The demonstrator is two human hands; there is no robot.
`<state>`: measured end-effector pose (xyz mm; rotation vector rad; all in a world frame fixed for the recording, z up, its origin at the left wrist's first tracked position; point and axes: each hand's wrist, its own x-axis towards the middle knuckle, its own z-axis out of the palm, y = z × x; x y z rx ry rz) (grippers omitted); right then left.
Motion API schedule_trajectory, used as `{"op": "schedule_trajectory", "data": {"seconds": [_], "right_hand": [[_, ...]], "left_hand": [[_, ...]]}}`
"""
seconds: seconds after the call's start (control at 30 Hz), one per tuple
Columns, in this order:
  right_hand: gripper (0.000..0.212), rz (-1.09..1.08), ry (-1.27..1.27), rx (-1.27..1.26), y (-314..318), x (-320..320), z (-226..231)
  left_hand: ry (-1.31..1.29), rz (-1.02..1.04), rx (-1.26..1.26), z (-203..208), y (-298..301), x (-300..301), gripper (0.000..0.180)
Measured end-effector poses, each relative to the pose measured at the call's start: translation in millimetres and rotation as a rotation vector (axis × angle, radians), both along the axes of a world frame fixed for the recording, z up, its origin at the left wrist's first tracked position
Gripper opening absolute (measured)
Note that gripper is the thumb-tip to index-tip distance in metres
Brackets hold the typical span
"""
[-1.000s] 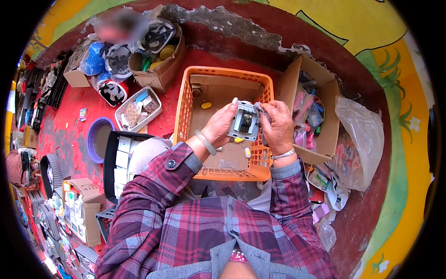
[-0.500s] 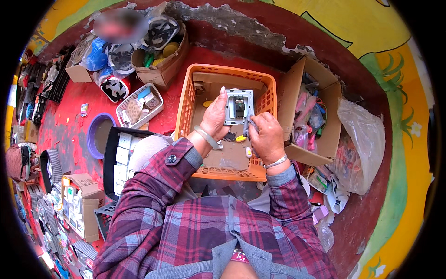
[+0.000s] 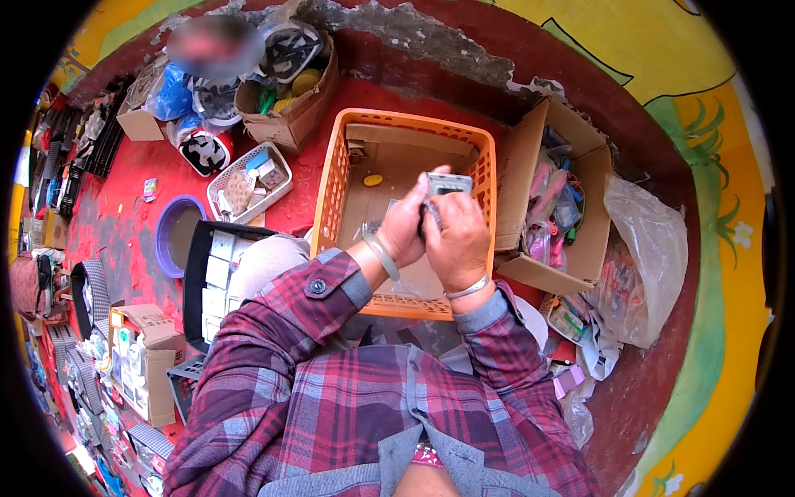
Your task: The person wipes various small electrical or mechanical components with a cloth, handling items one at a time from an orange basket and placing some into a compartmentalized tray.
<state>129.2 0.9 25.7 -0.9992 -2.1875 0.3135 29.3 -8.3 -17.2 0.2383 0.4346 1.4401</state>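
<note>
A person in a plaid shirt [image 3: 356, 389] held a small grey wall plate [image 3: 451, 184] up over an orange basket [image 3: 327, 199], tilted so that little beyond its top end showed. L hand [image 3: 403, 234] was closed around the plate's left side, thumb up along it. R hand [image 3: 460, 236] pressed in close, fingers bent in front of the plate, tips hidden; can't tell if they pinched anything. A dark bit btwn the hands was too covered to make out.

The hands blocked the view of the basket's middle. Left of them, a yellow piece [image 3: 373, 180] lay on the cardboard lining [image 3: 352, 215]; clear plastic [image 3: 418, 286] showed below.

Hard by the basket's right side, an open cardboard box [image 3: 517, 174] w/ pink things [image 3: 546, 195] crowded the R arm's side; a clear bag [image 3: 650, 219] slumped just beyond. To the left, the person's knee [image 3: 261, 269] covered part of a black tray [image 3: 195, 282] w/ white packs [image 3: 217, 273], next to a purple basin [image 3: 162, 236]. A white basket [image 3: 269, 200] of odds & ends sat above, nr a stuffed carton [image 3: 290, 128] and a blue bag [image 3: 172, 94]. Lower left: another box [image 3: 161, 389] and a dark crate [image 3: 182, 381].
</note>
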Motion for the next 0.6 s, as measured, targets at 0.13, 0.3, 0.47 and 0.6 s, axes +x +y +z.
{"op": "schedule_trajectory", "data": {"seconds": [0.13, 0.3, 0.47, 0.6], "right_hand": [[0.015, -0.041, -0.008, -0.009, 3, 1, 4], [0.012, 0.057, -0.012, -0.163, -6, 5, 0], [0.011, 0.047, 0.051, -0.116, -3, 3, -4], [0.01, -0.044, 0.103, -0.052, 7, 3, 6]], "left_hand": [[-0.008, -0.039, 0.063, -5, -4, 3, 0.048], [0.051, 0.11, 0.029, 6, 6, -10, 0.046], [0.067, 0.083, 0.047, 4, 6, -11, 0.047], [0.043, -0.02, 0.015, 1, -10, 9, 0.05]]}}
